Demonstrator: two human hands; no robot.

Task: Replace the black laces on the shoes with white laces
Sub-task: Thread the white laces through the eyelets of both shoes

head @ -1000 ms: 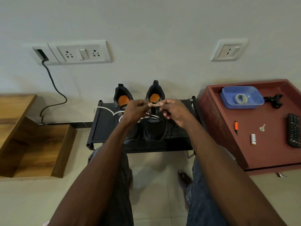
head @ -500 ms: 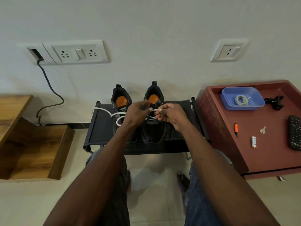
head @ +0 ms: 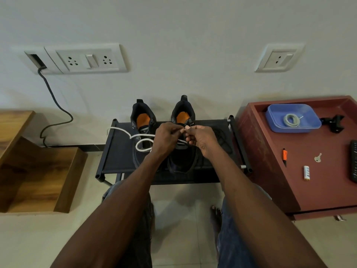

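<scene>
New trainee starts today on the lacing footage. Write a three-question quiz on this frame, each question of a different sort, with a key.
1. True or false: both hands pinch the white lace above the right shoe.
2. Where does the coiled grey cord lie? A) on the black rack B) in the blue tray C) on the floor
3. Fill in: the shoes' insoles are ____.

Key: 1 true, left hand and right hand meet at the lace tip. 2 B. 3 orange.

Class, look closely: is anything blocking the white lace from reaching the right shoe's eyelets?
Nothing visible does. Both the left hand and right hand pinch the white lace directly above the right shoe; the eyelets themselves are hidden behind the hands.
</scene>
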